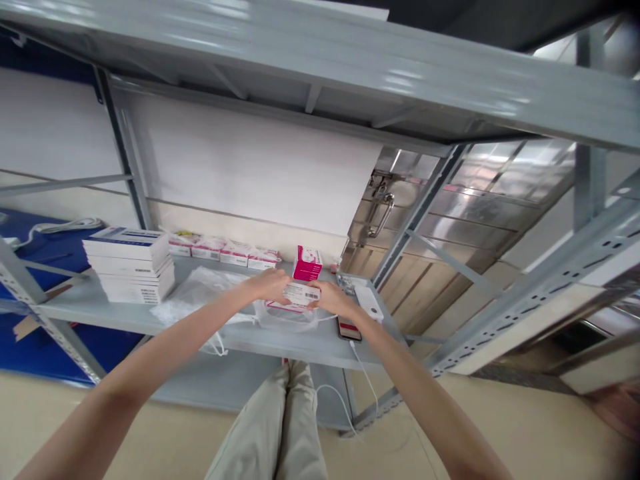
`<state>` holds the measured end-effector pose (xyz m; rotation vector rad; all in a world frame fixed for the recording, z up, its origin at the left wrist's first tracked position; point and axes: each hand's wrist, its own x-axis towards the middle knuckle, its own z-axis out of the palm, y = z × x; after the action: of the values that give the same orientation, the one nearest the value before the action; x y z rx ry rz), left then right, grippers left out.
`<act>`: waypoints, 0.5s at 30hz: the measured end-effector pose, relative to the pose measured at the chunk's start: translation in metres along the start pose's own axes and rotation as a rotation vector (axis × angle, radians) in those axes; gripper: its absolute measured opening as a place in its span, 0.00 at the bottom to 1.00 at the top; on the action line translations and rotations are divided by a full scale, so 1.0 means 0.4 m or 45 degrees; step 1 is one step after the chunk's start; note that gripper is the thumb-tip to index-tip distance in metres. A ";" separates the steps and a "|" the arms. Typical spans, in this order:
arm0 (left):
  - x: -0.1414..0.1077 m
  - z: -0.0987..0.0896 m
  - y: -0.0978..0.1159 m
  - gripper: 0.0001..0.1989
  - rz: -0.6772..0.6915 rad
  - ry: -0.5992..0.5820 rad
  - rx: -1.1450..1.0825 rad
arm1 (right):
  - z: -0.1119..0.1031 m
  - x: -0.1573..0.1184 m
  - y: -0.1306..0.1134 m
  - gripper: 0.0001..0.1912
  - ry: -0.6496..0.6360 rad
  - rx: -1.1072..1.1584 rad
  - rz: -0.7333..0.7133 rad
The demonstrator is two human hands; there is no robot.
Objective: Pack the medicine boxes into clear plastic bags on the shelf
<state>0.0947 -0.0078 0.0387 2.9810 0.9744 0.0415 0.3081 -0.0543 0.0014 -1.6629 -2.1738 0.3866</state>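
Observation:
Both of my hands hold one small white box with a barcode, above the middle of the grey shelf. My left hand has its fingers closed on the box's left end. At the right end my right hand grips it. Just under the box lies a clear plastic bag with something pink and white in it. Behind my hands stands a stack of pink boxes. A phone with a white cable lies right of my right hand.
White boxes are stacked at the shelf's left, beside crumpled clear bags. Several bagged pink-and-white packs line the back. A white power strip lies at the right. Metal beams cross overhead; a slotted post stands right.

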 end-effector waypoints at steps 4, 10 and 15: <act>-0.002 0.039 -0.007 0.18 -0.043 0.034 -0.006 | 0.054 0.005 0.010 0.23 0.157 -0.014 -0.012; -0.007 0.107 -0.015 0.18 -0.009 0.133 0.128 | 0.144 -0.001 0.007 0.19 0.387 -0.147 0.014; -0.016 0.161 -0.040 0.17 0.090 0.187 0.213 | 0.193 -0.002 0.009 0.15 0.425 -0.353 -0.102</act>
<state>0.0819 0.0016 -0.0260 3.2050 0.9289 0.1916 0.2764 -0.0535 -0.0692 -1.6310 -2.0995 -0.2127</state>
